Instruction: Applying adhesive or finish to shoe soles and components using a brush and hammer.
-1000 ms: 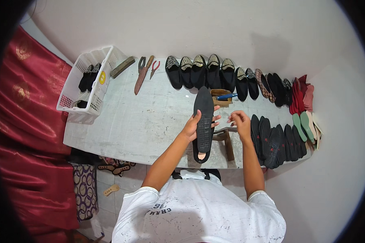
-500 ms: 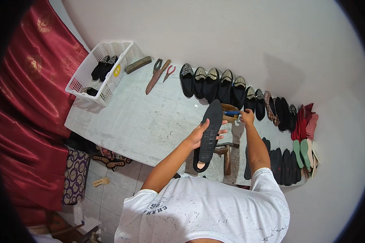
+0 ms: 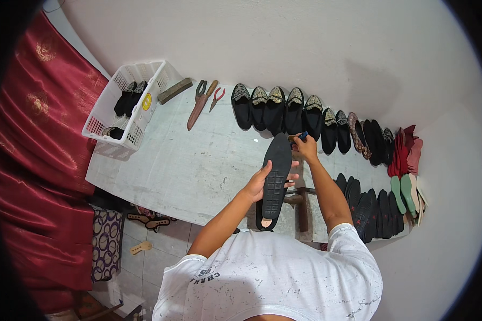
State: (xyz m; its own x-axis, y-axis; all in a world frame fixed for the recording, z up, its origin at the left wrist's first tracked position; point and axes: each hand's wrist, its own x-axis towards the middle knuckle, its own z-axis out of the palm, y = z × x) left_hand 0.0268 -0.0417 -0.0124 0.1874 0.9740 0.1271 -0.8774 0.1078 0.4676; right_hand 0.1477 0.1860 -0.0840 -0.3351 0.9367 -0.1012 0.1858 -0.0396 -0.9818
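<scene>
My left hand is closed round a shoe, its black sole turned up and a block-patterned heel area towards me. A bit of pale material shows at the shoe's near end. My right hand, just beyond the sole's right edge, grips a blue-handled brush. The brush's working end is hidden behind the sole and the fingers. Under my hands, a dark stand with a wooden post is partly covered by the shoe and my right arm.
Black shoes with patterned fronts line the wall side of the table. Black soles and green insoles lie at right. At far left stand a white basket with shoes, a block, a sheath and red pliers.
My right hand has moved left with the brush, away from the tan container and close to the sole. The container is now mostly hidden. The shoe stays in my left hand.
</scene>
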